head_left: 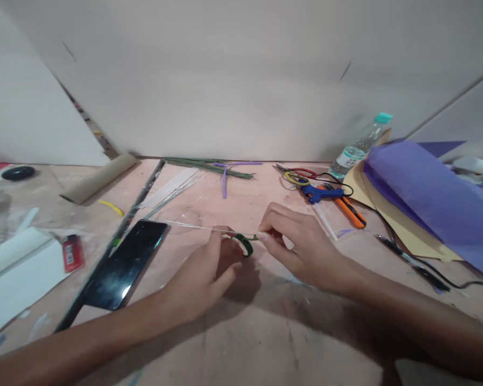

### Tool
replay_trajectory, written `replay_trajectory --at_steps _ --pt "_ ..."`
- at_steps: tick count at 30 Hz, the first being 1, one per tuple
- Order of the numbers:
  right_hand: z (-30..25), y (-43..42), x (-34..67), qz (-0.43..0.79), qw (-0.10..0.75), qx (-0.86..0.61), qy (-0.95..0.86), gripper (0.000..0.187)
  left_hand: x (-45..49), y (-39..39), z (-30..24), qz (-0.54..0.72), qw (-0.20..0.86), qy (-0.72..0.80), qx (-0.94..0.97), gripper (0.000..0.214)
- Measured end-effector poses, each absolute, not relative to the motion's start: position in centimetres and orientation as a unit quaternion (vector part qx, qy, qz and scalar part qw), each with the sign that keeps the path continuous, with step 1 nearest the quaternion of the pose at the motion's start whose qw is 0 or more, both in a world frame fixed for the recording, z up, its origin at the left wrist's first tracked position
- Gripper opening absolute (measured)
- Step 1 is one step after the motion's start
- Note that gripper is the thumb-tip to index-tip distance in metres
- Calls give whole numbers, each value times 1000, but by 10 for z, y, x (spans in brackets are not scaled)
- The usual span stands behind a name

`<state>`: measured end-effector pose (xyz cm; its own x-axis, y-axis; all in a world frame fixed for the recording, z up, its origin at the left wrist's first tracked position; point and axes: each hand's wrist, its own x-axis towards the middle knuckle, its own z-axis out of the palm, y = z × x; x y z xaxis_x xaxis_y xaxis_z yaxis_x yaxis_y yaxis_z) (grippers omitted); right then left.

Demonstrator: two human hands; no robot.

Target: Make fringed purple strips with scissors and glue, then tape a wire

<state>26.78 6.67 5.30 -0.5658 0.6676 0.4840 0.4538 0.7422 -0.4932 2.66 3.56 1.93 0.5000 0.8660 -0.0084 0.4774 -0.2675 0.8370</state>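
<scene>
My right hand [298, 244] is closed in a pinch on the tip of a thin pale wire [189, 225], where a bit of green tape shows. That wire runs leftward past my left hand [203, 276]. A small roll of green tape [247, 245] sits at the fingertips of my left hand, just left of the pinch. My left fingers curl around the roll's near side, with the thumb held lower and apart; their exact grip is partly hidden. Both hands are over the pinkish tabletop [241, 343].
Left are a phone [124, 262], red lighter [72, 253] and cardboard tube [100, 178]. Behind lie pale wires [173, 190], green stems [209, 167] and a purple pipe cleaner [224, 183]. Right are a blue glue gun [320, 193], orange cutter [350, 210], bottle [360, 147] and purple paper [422, 187].
</scene>
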Motion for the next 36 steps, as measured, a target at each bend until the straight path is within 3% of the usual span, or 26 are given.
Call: replay_trajectory --at_steps 4,7,12,15,18,23,26,29,36 --pt "50 65 266 174 328 -325 -870 18 20 23 43 159 293 478 813 8" --pt "50 64 266 182 323 -327 -870 18 19 11 59 125 180 420 881 17" --pt "56 61 264 192 319 -316 -873 17 18 16 83 242 -1 300 923 20" --pt "65 60 264 190 323 -306 -875 17 20 34 98 263 -111 301 910 4" --pt "74 59 264 182 331 -306 -874 19 25 50 111 236 -109 327 909 9" --pt "85 58 267 163 340 -316 -871 18 30 60 111 203 89 322 920 12" --pt "88 56 269 159 335 -317 -873 16 33 62 102 228 147 316 909 15" --pt "89 54 271 160 332 -320 -873 15 36 63 93 266 102 308 908 18" --pt "91 53 272 161 329 -334 -868 18 30 68 82 314 -126 188 922 15"
